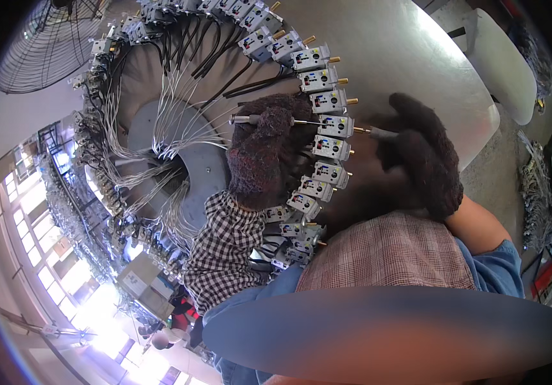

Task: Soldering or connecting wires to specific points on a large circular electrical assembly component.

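Observation:
My left hand [260, 157], in a dark knitted glove, is closed around a slim screwdriver [244, 120] with a metallic handle. Its thin shaft reaches to the face of a thermostat [335, 126], a small grey metal switch box with a brass stem [360, 130]. My right hand [425, 157], gloved alike, is right of that stem and blurred by motion. A pale, smeared piece lies between the stem and the right fingers; whether they grip it is unclear. Similar thermostats [314, 58] line the rim of a round fixture, stems pointing outward.
Thin white wires [170, 144] and black tubes run from the thermostats toward the grey centre plate [208, 170] of the fixture. It stands on a metal table [411, 58]. A fan [48, 48] is at the upper left, a pale stool [499, 64] at the upper right.

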A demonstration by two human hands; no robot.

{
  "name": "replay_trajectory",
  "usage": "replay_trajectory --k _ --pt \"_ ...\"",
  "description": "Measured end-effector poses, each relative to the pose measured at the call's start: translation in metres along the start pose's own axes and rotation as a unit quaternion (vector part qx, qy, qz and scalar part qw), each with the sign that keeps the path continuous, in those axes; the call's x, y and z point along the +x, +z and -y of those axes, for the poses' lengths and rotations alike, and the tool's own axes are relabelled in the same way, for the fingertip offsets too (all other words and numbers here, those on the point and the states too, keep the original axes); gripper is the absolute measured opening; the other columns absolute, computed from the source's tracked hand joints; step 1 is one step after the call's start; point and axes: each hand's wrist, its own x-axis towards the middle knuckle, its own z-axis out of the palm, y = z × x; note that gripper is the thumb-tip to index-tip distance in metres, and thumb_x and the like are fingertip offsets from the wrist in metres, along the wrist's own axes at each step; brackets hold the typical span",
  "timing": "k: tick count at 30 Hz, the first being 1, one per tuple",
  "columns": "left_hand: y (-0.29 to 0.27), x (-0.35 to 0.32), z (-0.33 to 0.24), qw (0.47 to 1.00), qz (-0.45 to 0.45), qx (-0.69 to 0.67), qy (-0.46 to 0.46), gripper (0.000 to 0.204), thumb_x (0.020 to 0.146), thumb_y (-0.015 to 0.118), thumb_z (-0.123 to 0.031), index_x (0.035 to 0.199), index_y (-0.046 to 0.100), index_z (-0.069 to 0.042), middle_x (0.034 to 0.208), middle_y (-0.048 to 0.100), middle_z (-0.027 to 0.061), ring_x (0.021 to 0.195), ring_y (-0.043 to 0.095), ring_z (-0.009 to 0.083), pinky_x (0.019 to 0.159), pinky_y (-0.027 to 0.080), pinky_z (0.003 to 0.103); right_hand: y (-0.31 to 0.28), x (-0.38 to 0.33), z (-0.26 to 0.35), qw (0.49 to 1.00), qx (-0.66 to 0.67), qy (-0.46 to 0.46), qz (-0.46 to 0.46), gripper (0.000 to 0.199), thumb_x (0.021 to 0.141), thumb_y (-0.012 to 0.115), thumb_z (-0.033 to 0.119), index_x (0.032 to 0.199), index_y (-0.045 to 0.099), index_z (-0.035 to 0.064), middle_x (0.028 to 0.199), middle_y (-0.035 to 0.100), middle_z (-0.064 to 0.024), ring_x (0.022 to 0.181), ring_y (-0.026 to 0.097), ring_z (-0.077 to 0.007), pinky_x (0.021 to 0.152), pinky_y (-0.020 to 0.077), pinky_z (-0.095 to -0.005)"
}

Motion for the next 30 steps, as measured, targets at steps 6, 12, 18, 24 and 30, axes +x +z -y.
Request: replay_trajectory --k 6,12,18,24,30 --pt "0.001 -0.003 -0.002 0.999 0.038 0.005 -0.028 0.037 0.099 0.053 -0.030 0.121 0.054 -0.001 0.109 0.064 0.0229 0.086 0.068 0.0335 0.061 0.059 0.044 0.000 0.000 0.000 0.999 0.032 -0.010 -0.021 0.047 0.088 0.065 0.005 0.131 0.049 0.0014 0.126 0.053 -0.0244 0.085 0.064 -0.0233 0.068 0.0571 -0.0325" --pt "0.004 -0.003 -0.004 0.999 0.008 0.025 -0.034 0.042 0.100 0.052 -0.033 0.126 0.051 -0.001 0.111 0.064 0.0220 0.083 0.067 0.0313 0.062 0.058 0.042 -0.003 0.002 -0.004 0.993 0.100 0.066 0.014 0.057 0.085 0.063 -0.001 0.137 0.043 0.0029 0.122 0.057 -0.0226 0.083 0.064 -0.0239 0.067 0.0561 -0.0330" --pt "-0.006 -0.001 -0.005 0.996 0.039 0.054 -0.052 0.041 0.100 0.051 -0.031 0.128 0.050 -0.001 0.110 0.064 0.0211 0.083 0.067 0.0315 0.061 0.058 0.042 0.005 -0.006 -0.013 0.992 0.110 0.064 0.013 0.070 0.077 0.064 -0.005 0.142 0.037 0.0022 0.122 0.059 -0.0231 0.081 0.066 -0.0261 0.064 0.0556 -0.0338" --pt "0.001 0.000 -0.003 0.997 0.029 0.040 -0.053 0.040 0.100 0.052 -0.030 0.126 0.050 0.000 0.108 0.064 0.0213 0.080 0.067 0.0306 0.058 0.058 0.039 0.008 0.001 -0.004 0.997 0.035 -0.010 -0.073 0.034 0.093 0.059 0.012 0.124 0.053 0.0006 0.106 0.064 -0.0177 0.071 0.063 -0.0207 0.062 0.0524 -0.0310" --pt "0.002 0.000 -0.002 1.000 -0.004 0.005 -0.023 0.035 0.100 0.052 -0.029 0.117 0.054 0.002 0.105 0.065 0.0221 0.082 0.069 0.0327 0.059 0.061 0.042 -0.004 0.018 0.023 0.743 0.457 0.488 -0.028 0.047 0.099 0.049 0.034 0.136 0.047 0.0038 0.075 0.061 -0.0091 0.059 0.053 -0.0110 0.053 0.0428 -0.0237"
